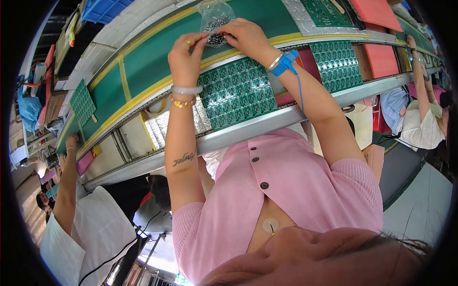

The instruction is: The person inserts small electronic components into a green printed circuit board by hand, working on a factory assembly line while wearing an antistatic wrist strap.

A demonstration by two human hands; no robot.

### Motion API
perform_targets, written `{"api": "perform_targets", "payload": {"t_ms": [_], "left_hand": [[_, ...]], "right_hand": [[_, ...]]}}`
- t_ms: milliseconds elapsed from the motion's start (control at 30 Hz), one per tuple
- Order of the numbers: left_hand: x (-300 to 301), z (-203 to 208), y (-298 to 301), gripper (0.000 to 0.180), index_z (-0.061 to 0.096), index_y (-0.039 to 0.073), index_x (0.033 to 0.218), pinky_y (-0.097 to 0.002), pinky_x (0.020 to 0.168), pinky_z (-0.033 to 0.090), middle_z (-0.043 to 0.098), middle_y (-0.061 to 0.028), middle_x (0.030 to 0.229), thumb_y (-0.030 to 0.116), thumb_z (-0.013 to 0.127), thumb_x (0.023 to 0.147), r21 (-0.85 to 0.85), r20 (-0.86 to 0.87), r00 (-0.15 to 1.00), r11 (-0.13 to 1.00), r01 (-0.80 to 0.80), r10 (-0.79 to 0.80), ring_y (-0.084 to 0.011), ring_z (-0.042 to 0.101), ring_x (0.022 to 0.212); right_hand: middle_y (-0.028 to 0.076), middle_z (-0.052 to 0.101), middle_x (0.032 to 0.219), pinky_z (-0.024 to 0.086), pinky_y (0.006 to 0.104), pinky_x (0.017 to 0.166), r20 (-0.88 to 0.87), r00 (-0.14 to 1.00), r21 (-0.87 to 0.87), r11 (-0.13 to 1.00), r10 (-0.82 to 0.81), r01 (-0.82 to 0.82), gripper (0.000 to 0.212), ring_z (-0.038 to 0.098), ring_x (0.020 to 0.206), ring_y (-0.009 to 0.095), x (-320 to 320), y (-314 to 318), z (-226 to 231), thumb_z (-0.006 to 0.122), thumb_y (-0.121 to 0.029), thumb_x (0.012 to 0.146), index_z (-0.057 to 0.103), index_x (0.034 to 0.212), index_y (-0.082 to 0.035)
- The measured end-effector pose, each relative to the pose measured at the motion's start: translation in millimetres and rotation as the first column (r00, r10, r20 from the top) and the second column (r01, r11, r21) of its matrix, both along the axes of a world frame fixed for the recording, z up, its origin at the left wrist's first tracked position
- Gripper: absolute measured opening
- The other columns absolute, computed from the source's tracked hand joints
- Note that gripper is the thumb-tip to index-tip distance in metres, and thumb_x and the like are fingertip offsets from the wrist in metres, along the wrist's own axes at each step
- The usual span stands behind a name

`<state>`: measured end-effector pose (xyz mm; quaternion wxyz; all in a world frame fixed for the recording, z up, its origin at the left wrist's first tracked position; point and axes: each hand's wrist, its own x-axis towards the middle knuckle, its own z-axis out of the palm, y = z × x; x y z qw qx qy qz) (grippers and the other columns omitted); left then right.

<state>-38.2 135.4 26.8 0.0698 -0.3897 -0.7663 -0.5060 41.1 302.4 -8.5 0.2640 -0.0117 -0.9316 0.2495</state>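
A clear plastic bag (pixel 214 12) lies on the green belt, holding many small dark and silvery metal parts (pixel 218 24). At the bag's left edge is my left hand (pixel 187 53), thumb and forefinger pinched together; anything between them is too small to make out. My right hand (pixel 249 40) reaches over the bag's right side, its fingers closed together by the small parts. Their tips nearly meet those of my left hand. Below my hands a green circuit board panel (pixel 238 93) sits on the rails, between my forearms. A blue wrist strap (pixel 286 63) with a cord circles my right wrist.
Another circuit board panel (pixel 336 66) sits on the rails to the right, near pink foam (pixel 381 60). A further panel (pixel 83 102) leans at the left. The metal rail (pixel 224 138) runs before me. Co-workers' arms reach in at left (pixel 68 186) and right (pixel 420 86).
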Motion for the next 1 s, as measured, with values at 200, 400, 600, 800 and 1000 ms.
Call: {"api": "perform_targets", "payload": {"t_ms": [200, 400, 600, 800, 1000], "left_hand": [[33, 19, -52, 0.011, 0.068, 0.000, 0.089, -0.0215, 0.071, 0.048, 0.066, -0.0040, 0.083, 0.005, 0.069, 0.078, -0.085, 0.585, 0.811, 0.992, 0.091, -0.024, -0.0100, 0.061, 0.077], [39, -9, -100, 0.011, 0.065, -0.001, 0.081, -0.0262, 0.074, 0.048, 0.064, -0.0052, 0.084, 0.007, 0.071, 0.076, -0.182, 0.516, 0.855, 0.969, 0.169, -0.052, -0.0151, 0.060, 0.079], [47, -17, -101, 0.009, 0.066, 0.002, 0.081, -0.0350, 0.080, 0.041, 0.059, -0.0090, 0.093, 0.006, 0.069, 0.073, -0.356, 0.212, 0.975, 0.923, 0.144, -0.071, -0.0273, 0.052, 0.091], [51, -24, -96, 0.010, 0.067, 0.003, 0.080, -0.0369, 0.077, 0.041, 0.057, -0.0095, 0.091, 0.007, 0.070, 0.071, -0.415, 0.027, 0.995, 0.904, 0.100, -0.097, -0.0284, 0.050, 0.089], [53, -22, -93, 0.010, 0.068, 0.004, 0.079, -0.0375, 0.076, 0.041, 0.056, -0.0096, 0.090, 0.007, 0.071, 0.070, -0.442, -0.029, 0.995, 0.894, 0.072, -0.094, -0.0285, 0.049, 0.088]], "right_hand": [[0.006, 0.063, 0.083, 0.048, 0.0376, 0.070, -0.096, 0.995, 0.034, 0.999, 0.018, -0.015, 0.012, 0.059, 0.081, 0.027, 2, 6, -2, 0.060, -0.014, 0.081, 0.064, 0.092, -0.011], [0.007, 0.064, 0.082, 0.048, 0.0364, 0.066, 0.101, 0.991, -0.091, 0.991, -0.089, 0.098, 0.010, 0.060, 0.080, 0.028, 8, -1, 20, 0.057, -0.020, 0.087, 0.061, 0.092, -0.013], [0.013, 0.055, 0.080, 0.043, 0.0387, 0.075, -0.205, 0.978, -0.190, 0.982, -0.037, -0.003, 0.007, 0.053, 0.081, 0.031, 34, -7, 59, 0.061, -0.010, 0.078, 0.060, 0.081, -0.003], [0.006, 0.064, 0.079, 0.047, 0.0274, 0.063, -0.121, 0.990, -0.239, 0.970, -0.069, 0.038, 0.012, 0.059, 0.069, 0.020, 43, 6, 27, 0.059, -0.010, 0.085, 0.063, 0.095, -0.005], [0.006, 0.065, 0.081, 0.047, 0.0258, 0.065, 0.015, 0.998, -0.320, 0.945, -0.068, 0.069, 0.013, 0.060, 0.071, 0.015, 45, 3, 28, 0.062, -0.013, 0.085, 0.062, 0.096, -0.005]]}}
